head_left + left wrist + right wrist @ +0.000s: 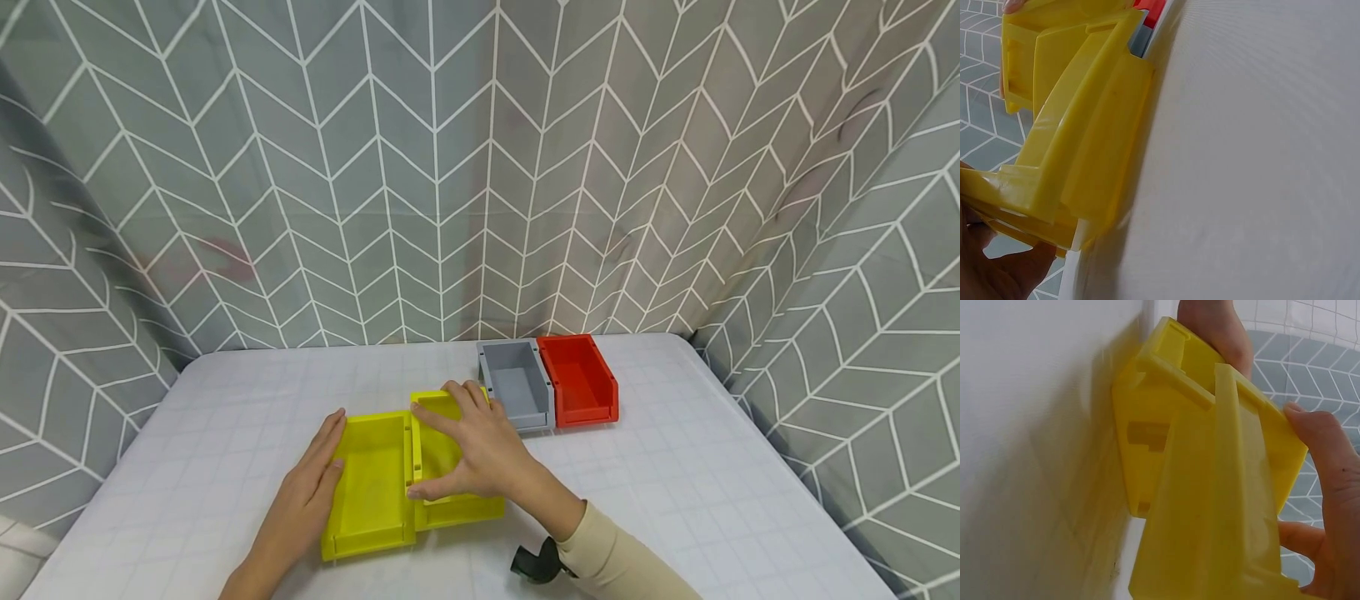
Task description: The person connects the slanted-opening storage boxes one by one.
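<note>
Two yellow open-front storage bins stand side by side, their adjoining walls against each other. My left hand (300, 496) holds the left yellow bin (371, 479) along its outer side wall, with the thumb at the rim. Over the right yellow bin (438, 454) spreads my right hand (480, 442), its thumb and index finger gripping toward the shared side and other fingers over the far rim. In the right wrist view, the right bin (1191, 506) stands out of line with the left bin (1129, 406). The right hand covers part of its bin's inside.
A grey bin (516, 383) and a red bin (577, 379) stand together beyond the right hand. A black curved object (536, 565) lies by the right sleeve. The white-covered table (712, 483) ends at a patterned grey curtain (450, 167) behind and at the sides.
</note>
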Motion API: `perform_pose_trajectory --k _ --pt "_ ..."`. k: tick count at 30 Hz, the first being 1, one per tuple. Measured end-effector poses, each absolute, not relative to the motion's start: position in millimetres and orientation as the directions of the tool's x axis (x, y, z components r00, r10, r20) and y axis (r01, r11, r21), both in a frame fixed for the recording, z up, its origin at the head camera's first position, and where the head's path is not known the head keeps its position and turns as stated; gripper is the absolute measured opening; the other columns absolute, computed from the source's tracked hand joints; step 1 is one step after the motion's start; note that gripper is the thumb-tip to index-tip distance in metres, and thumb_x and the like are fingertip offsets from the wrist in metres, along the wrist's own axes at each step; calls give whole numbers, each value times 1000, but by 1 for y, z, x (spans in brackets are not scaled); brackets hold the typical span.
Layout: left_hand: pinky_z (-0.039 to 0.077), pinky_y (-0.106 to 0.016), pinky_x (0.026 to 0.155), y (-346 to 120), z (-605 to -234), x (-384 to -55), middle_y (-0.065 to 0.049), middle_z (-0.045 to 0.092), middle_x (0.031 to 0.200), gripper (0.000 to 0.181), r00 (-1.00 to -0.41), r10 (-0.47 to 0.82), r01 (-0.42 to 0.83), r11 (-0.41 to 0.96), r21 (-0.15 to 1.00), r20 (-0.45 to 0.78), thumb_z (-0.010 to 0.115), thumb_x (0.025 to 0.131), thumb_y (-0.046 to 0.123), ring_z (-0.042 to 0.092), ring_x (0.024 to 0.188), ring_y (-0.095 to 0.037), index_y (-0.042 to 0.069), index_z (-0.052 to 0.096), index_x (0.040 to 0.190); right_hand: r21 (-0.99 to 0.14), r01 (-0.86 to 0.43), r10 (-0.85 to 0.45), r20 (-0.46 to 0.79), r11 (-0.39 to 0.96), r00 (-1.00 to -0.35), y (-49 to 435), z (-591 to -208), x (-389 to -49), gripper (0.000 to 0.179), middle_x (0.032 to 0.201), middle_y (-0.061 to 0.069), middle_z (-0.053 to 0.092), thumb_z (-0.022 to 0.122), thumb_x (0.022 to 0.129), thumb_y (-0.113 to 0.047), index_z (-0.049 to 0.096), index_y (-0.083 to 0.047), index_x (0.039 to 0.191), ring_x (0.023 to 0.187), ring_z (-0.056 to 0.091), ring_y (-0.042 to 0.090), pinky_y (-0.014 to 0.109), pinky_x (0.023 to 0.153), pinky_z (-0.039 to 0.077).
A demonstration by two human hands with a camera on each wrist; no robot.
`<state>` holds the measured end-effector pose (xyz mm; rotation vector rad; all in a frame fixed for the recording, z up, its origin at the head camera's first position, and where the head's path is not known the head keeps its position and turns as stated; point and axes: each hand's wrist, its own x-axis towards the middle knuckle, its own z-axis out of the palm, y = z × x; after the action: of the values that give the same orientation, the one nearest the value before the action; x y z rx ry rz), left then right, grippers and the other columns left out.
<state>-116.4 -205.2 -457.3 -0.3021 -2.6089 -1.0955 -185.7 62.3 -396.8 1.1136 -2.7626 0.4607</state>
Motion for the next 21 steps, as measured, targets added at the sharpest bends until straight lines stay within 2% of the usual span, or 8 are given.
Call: perform_pose_trajectory --k 4,11,16,21 --pt "9 -11 117 -206 -458 -117 -7 19 171 57 -937 75 295 692 660 340 44 111 9 24 154 -35 9 27 165 -245 -692 -659 213 679 -721 62 -396 -187 93 159 11 36 71 76 -80 49 -39 156 145 32 38 67 109 40" --pt "14 -29 124 -205 -457 -117 -7 18 171 57 -943 67 277 699 660 325 43 112 11 22 154 -35 10 25 166 -257 -690 -657 211 677 -723 62 -397 -189 93 158 11 37 72 75 -80 51 -38 156 145 32 39 68 108 40" --pt "14 -25 123 -204 -458 -116 -7 19 171 57 -941 67 282 699 657 333 44 112 10 23 154 -35 9 27 166 -258 -676 -645 205 690 -736 61 -397 -186 94 160 10 36 72 75 -80 50 -39 156 146 31 40 69 109 38" --pt "17 -36 125 -204 -458 -117 -6 18 172 57 -946 62 270 698 664 319 43 112 10 22 154 -35 9 26 166 -247 -673 -642 202 697 -739 60 -397 -184 95 161 11 34 71 75 -80 50 -38 156 146 30 39 70 109 38"
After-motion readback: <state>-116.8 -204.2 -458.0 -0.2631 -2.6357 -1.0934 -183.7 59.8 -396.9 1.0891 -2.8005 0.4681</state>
